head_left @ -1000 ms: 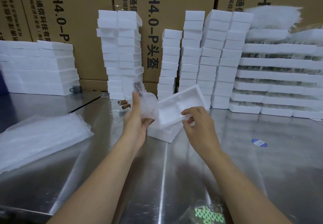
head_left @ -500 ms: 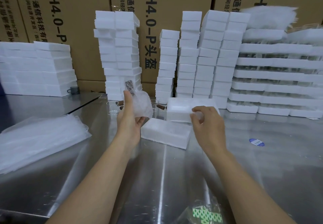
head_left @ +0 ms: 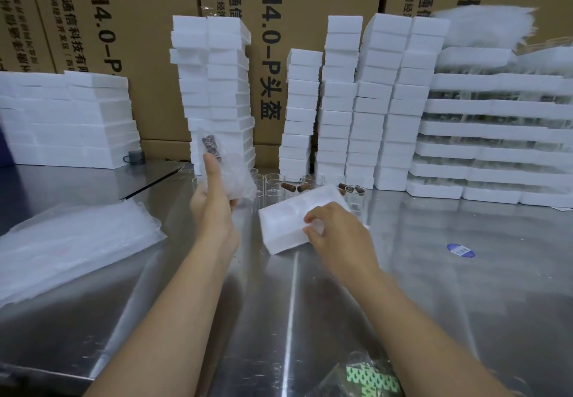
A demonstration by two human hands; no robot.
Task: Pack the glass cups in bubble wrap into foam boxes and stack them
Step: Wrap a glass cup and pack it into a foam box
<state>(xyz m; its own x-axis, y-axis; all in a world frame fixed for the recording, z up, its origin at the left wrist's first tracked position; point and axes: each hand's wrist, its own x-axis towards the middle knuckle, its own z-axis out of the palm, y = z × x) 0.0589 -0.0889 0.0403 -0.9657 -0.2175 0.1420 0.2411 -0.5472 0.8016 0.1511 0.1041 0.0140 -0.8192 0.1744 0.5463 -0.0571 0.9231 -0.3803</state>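
Note:
My left hand (head_left: 214, 201) holds a bubble-wrapped glass cup (head_left: 231, 176) upright above the steel table (head_left: 310, 319), its dark cork end on top. My right hand (head_left: 336, 235) grips the near right corner of a white foam box (head_left: 285, 220) lying open side up on the table, a moulded hollow showing. Several bare glass cups (head_left: 274, 184) with brown corks (head_left: 288, 186) stand just behind the box.
Tall stacks of white foam boxes (head_left: 214, 92) line the back in front of cardboard cartons (head_left: 310, 9). Foam trays (head_left: 496, 136) holding glasses are stacked at right. A pile of bubble-wrap bags (head_left: 71, 238) lies at left. A bag with green print (head_left: 369, 381) sits near the front edge; a blue sticker (head_left: 460, 250) lies at right.
My right hand lifted one foam half off the other, turned it and set it flat on the table. My left hand stayed up with the wrapped cup.

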